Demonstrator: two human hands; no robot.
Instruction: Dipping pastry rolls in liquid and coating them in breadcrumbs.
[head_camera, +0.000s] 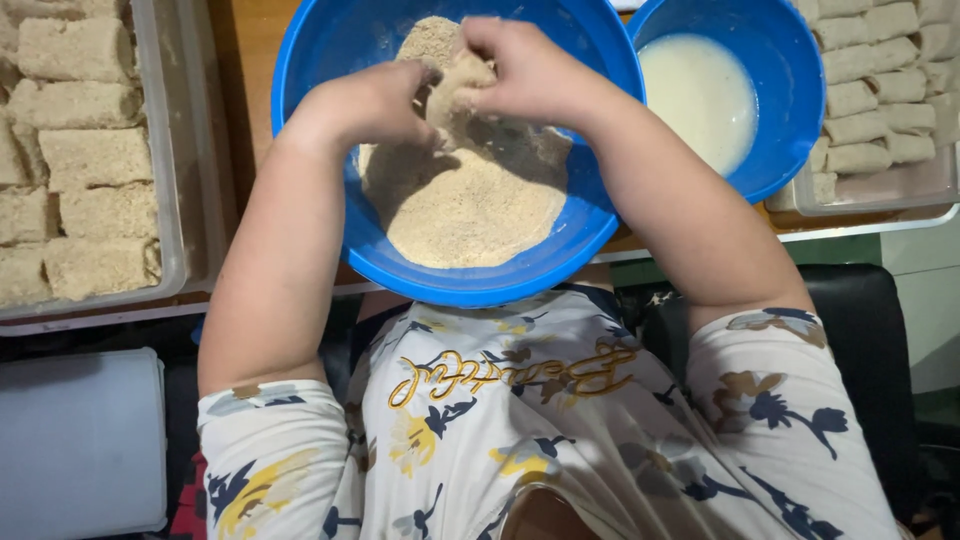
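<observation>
Roll (455, 80): a small, crumb-covered piece held between both hands, above the crumbs at the far side of the big blue bowl.
Left hand (375, 100): fingers curled closed around the near end of the roll, coated with crumbs.
Right hand (525, 70): fingers bent over the far end of the roll, closed on it from above.
Big blue bowl (330, 60): round plastic, straight in front of the person, holding a mound of fine tan breadcrumbs (470, 200).
Second blue bowl (790, 60): just right of the first and touching it, with pale creamy liquid (700, 95) inside.
Left tray (165, 150): clear plastic, filled with rows of rough, crumbed rolls.
Right tray (870, 185): clear plastic, holding smoother, paler rolls stacked in rows.
Step in hand: judging by the grip, the roll is being pressed and turned in crumbs to coat it.
Next move calls for: a light hold so the coating stays on, and a lift clear of the bowl rim toward the left tray, most likely.
</observation>
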